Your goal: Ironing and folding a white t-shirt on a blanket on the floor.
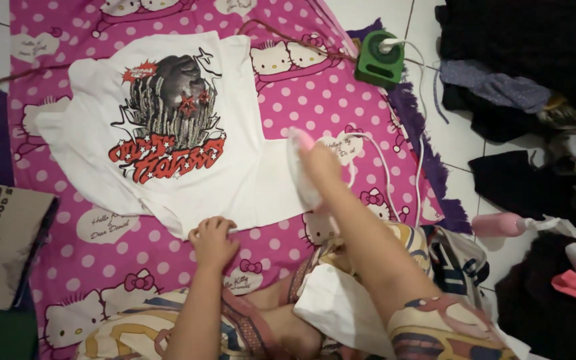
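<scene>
A white T-shirt with a black and red print lies spread flat on a pink polka-dot blanket. My left hand rests with curled fingers on the shirt's near hem, pinching the fabric. My right hand grips the handle of a white and pink clothes iron, which is blurred and sits over the shirt's right lower edge. The iron's white cord runs up to a green socket box.
A heap of dark clothes covers the tiled floor at the right. A pink spray bottle lies beside it. A beige printed bag sits at the left edge. My legs in patterned clothing are at the bottom.
</scene>
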